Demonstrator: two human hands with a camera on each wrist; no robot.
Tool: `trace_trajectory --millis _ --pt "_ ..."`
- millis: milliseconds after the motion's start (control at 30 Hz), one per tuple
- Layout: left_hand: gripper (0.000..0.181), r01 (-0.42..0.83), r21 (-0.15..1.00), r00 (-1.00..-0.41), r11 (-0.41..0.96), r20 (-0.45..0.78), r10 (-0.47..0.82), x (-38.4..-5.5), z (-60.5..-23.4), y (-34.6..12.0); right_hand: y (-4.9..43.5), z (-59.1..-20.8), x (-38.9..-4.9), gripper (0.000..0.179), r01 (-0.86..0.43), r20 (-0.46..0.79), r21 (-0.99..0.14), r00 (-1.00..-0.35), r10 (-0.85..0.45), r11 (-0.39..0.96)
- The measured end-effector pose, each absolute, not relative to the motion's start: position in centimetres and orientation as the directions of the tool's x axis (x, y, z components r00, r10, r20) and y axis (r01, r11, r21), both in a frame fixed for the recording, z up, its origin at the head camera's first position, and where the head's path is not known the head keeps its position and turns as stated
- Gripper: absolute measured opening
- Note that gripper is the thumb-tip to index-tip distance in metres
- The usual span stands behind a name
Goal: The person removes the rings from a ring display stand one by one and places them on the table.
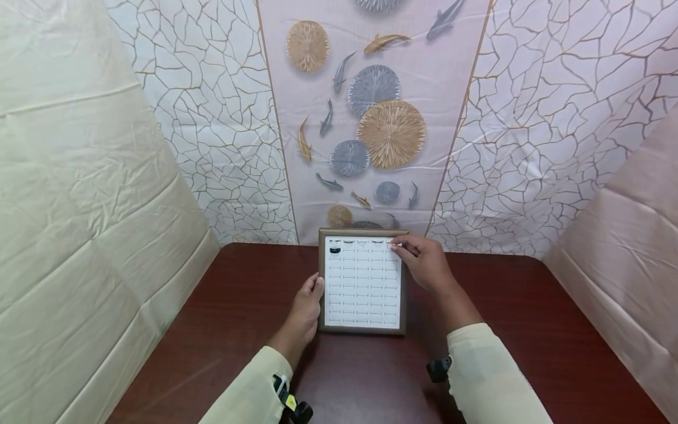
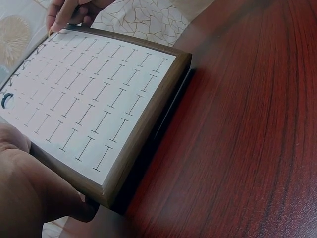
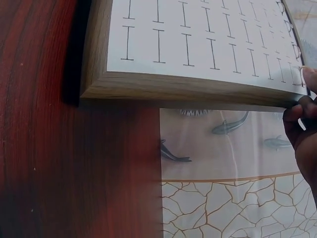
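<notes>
A wood-framed ring display board [image 1: 362, 288] leans back on the table, its white face lined with rows of slits. Several rings sit along its top row, and a wider black ring [image 1: 335, 251] is in the second row at the left. My left hand [image 1: 306, 309] grips the frame's left side, thumb at the front edge. At the top right corner, my right hand [image 1: 425, 262] pinches a thin gold-coloured ring [image 2: 50, 33] between thumb and fingertips, right at the last slit of the top row. The fingers partly hide this ring.
Under the board is a dark red wooden table [image 1: 238, 306]. A patterned cloth [image 1: 222, 118] with fish and round motifs hangs behind it. Plain pale cloths [image 1: 79, 206] hang on both sides.
</notes>
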State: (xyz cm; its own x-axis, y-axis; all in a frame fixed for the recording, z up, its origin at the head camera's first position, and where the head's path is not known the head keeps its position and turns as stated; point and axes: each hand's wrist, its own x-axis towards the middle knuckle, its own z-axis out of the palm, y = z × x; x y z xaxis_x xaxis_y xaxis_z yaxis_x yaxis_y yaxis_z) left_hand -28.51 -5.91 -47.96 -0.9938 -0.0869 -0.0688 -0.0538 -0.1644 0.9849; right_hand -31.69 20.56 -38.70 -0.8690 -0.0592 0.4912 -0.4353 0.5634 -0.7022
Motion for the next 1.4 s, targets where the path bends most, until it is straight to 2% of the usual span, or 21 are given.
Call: trace_trajectory --millis 333,900,1400 --pt "0.056 -0.080 0.988 -0.992 -0.130 -0.091 -0.085 -28.7 -48.1 -6.2 21.2 -39.3 -31.7 0.011 -0.471 0.532 -0.710 -0.846 -0.040 0.524" --pt "0.057 -0.084 0.992 -0.992 -0.094 -0.093 -0.091 -28.5 -48.0 -6.1 22.6 -39.8 -31.1 0.012 -0.462 0.495 -0.774 -0.868 -0.042 0.434" --pt "0.058 -0.106 0.991 -0.990 -0.081 -0.113 -0.083 -28.8 -48.1 -6.4 25.4 -40.0 -30.5 0.016 -0.399 0.460 -0.773 -0.888 0.004 0.493"
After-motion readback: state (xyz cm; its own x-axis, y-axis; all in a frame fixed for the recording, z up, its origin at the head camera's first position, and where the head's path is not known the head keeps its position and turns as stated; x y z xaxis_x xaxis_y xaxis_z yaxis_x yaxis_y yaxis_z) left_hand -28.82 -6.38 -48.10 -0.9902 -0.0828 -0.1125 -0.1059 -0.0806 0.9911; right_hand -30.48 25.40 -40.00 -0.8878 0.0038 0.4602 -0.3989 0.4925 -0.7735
